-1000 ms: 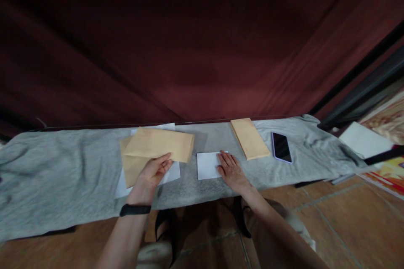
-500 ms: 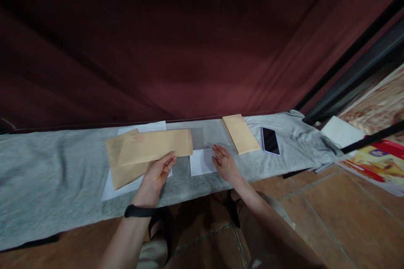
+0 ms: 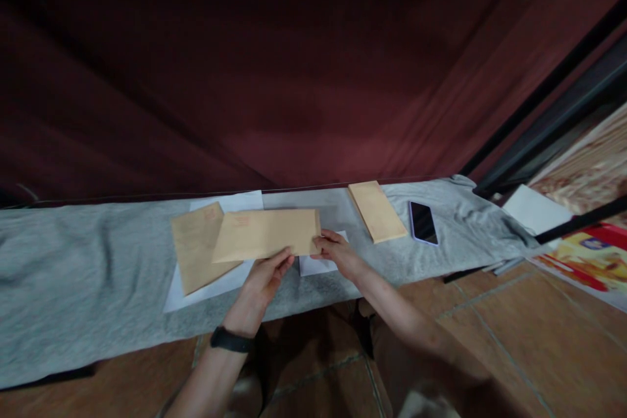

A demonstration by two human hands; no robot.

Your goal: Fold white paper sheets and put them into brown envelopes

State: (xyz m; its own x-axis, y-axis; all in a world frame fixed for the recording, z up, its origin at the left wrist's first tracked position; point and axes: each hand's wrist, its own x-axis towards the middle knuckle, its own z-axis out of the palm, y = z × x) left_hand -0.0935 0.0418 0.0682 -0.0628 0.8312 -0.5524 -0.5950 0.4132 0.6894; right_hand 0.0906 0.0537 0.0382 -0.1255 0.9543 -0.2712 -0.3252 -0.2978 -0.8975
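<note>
- Our left hand (image 3: 262,282) pinched the near edge of a brown envelope (image 3: 267,234), fingers closed on it.
- Our right hand (image 3: 337,253) gripped its right end, just above the folded white paper (image 3: 313,266).
- The envelope hung over the grey cloth (image 3: 88,261), overlapping another envelope (image 3: 196,248).
- We judged a loose pinch could let it sag or crease.

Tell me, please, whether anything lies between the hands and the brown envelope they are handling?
Nothing visible does: the left hand and right hand both grip the brown envelope directly, above the grey cloth.
</note>
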